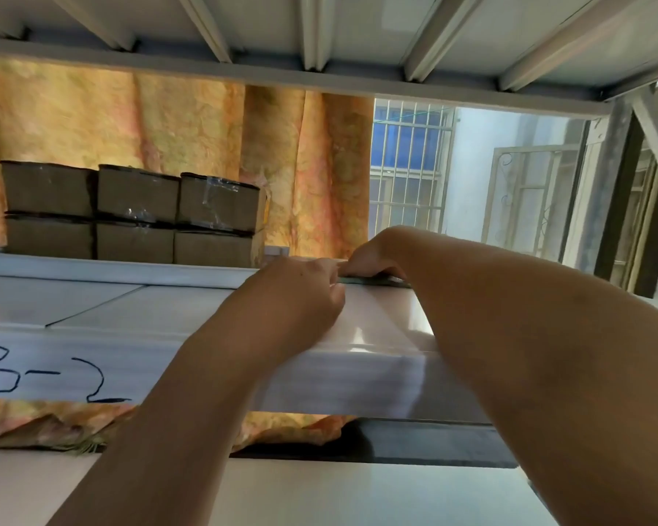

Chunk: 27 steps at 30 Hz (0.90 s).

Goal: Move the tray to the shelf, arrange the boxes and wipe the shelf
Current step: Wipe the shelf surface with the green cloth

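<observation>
Left grip (301,288) and right grip (373,256) hold thin green item (380,281) on glossy shelf (160,311).

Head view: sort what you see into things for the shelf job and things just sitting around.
Job: shelf marked 3-2; stacked cardboard boxes; flat green item under the right hand; left hand.
Lying about: orange curtain; barred window.

boxes (130,212) stacked on shelf (92,303), left
</observation>
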Available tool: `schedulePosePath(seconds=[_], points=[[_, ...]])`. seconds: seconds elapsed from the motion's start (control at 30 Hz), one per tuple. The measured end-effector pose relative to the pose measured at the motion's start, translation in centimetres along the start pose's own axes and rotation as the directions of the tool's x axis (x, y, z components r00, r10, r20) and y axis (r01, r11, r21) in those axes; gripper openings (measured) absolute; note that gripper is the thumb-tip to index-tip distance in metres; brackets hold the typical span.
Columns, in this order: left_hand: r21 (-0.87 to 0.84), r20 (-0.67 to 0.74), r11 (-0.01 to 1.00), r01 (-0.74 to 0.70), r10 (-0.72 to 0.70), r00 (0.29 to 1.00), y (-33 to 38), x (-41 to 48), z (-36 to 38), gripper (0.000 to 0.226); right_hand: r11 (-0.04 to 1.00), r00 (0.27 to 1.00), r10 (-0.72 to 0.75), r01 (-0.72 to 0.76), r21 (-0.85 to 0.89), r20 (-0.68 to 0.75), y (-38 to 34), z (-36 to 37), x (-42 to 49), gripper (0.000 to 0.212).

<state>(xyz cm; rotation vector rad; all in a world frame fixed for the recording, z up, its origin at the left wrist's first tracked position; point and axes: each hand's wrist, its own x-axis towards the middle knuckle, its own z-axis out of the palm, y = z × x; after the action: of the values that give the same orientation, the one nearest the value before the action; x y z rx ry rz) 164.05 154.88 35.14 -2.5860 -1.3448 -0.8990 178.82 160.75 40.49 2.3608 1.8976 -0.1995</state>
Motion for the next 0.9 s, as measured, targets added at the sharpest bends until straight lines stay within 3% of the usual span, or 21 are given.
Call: schedulePosePath(seconds=[0.3, 0.57, 0.9], points=[[0.042, 0.055, 0.999, 0.016, -0.018, 0.998, 0.0, 0.0, -0.2, 0.034, 0.983, 0.989, 0.138, -0.13, 0.13, -0.051, 3.9, 0.8, 1.6, 0.067], [-0.049, 0.036, 0.997, 0.058, -0.057, 0.998, -0.2, 0.0, -0.3, 0.028, 0.97, 0.97, 0.232, -0.226, 0.091, -0.069, 8.5, 1.2, -0.6, 0.063], [0.003, 0.097, 0.994, 0.109, -0.109, 0.989, -0.3, 0.3, -0.2, 0.027, 0.926, 0.93, 0.356, -0.338, 0.169, -0.087, 13.6, 2.3, -4.0, 0.068]])
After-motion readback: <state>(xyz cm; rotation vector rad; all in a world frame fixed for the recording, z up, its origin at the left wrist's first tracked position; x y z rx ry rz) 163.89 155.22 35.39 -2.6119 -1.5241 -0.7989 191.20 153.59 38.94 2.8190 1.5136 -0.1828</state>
